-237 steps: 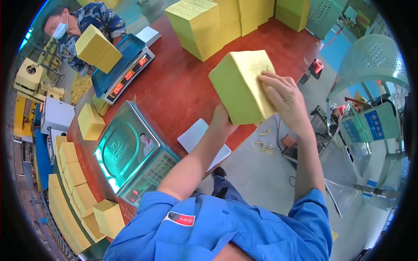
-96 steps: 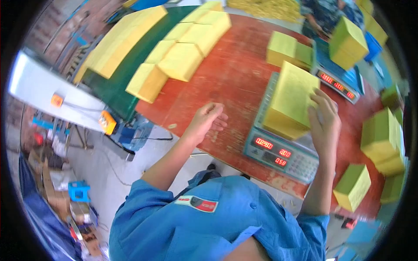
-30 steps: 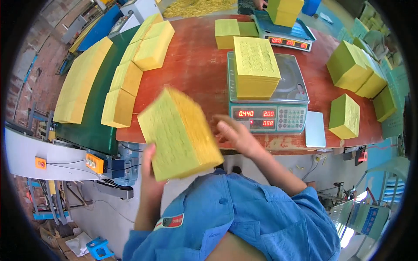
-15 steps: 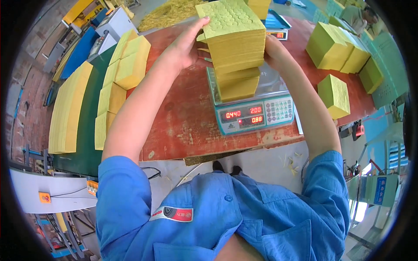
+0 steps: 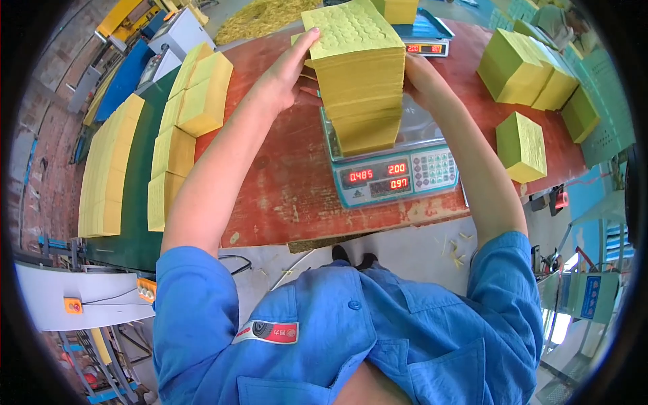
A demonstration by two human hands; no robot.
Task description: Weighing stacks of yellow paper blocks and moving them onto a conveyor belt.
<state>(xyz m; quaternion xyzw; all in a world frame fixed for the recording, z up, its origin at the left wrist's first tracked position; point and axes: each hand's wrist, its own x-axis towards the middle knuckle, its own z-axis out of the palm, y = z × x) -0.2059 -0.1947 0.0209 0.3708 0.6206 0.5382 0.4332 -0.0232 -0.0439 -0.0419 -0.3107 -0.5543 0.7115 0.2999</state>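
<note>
A tall stack of yellow paper sheets with round punched patterns on top stands on the pan of a digital scale with lit red digits. My left hand presses against the stack's left side, thumb at the top edge and fingers partly behind it. Along the right side is my right hand, its fingertips hidden behind the paper. Between them the hands grip the upper part of the stack. A few sheets stick out at the left, near my left fingers.
The scale rests on a worn red table. Several yellow paper blocks stand at the right, with a single block nearer. More stacks line a green surface on the left. A second scale carries paper behind. Another person is at the far right.
The upper block has shifted slightly left and now lines up more evenly with the paper below it. Both hands moved with it. The scale's lit digits have changed.
</note>
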